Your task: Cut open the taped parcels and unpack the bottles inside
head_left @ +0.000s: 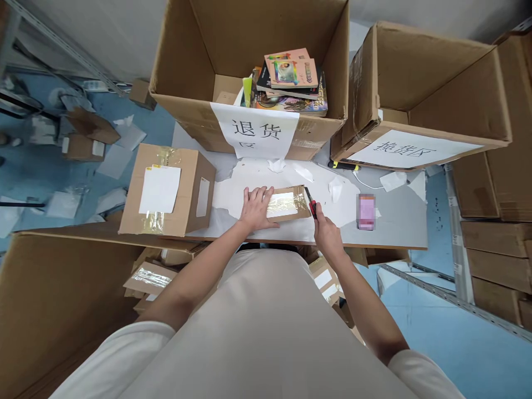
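Observation:
A small cardboard box point(300, 200) with clear tape and a white label lies on the table in front of me. My left hand point(256, 209) spans its left end, fingers toward the far edge and thumb along the near edge, gripping it. In my right hand point(328, 233) is a red and black utility knife point(312, 204), my fingers closed around its handle. The knife's dark tip points away from me, right at the box's right end; whether the blade touches the cardboard I cannot tell.
Behind stand a large open carton point(183, 113) holding several books point(293, 72) and another open carton point(419, 119), both with paper signs. A taped box point(162, 191) sits left, a phone point(366, 211) right. Paper scraps point(334, 189) litter the table point(399, 221). Boxes lie below its front edge.

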`<action>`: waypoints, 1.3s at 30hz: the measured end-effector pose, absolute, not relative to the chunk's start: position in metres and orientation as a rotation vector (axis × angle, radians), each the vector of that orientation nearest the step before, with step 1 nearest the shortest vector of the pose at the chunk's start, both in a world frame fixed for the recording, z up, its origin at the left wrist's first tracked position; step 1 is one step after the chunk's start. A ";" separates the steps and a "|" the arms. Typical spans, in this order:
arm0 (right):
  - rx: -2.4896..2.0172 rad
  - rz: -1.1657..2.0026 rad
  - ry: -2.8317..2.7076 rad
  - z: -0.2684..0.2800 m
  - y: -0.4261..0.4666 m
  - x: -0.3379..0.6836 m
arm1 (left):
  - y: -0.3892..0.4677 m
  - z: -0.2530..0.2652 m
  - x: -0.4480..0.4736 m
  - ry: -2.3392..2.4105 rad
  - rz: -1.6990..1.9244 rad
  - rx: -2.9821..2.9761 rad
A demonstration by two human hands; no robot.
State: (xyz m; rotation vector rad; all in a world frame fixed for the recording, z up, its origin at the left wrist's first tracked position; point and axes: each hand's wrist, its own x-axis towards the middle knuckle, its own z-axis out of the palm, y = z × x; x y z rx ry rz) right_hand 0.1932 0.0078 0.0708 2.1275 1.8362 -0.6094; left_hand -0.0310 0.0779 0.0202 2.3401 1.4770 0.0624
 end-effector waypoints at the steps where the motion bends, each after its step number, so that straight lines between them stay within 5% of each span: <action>1: 2.140 -0.616 1.829 0.071 0.008 0.193 | 0.079 0.020 -0.031 1.474 0.066 2.338; 22: 2.243 -0.635 1.838 0.074 0.004 0.186 | 0.080 0.012 -0.033 1.437 0.182 2.288; 39: 1.917 -0.472 1.743 0.094 0.003 0.171 | 0.076 0.011 -0.031 1.501 0.186 2.241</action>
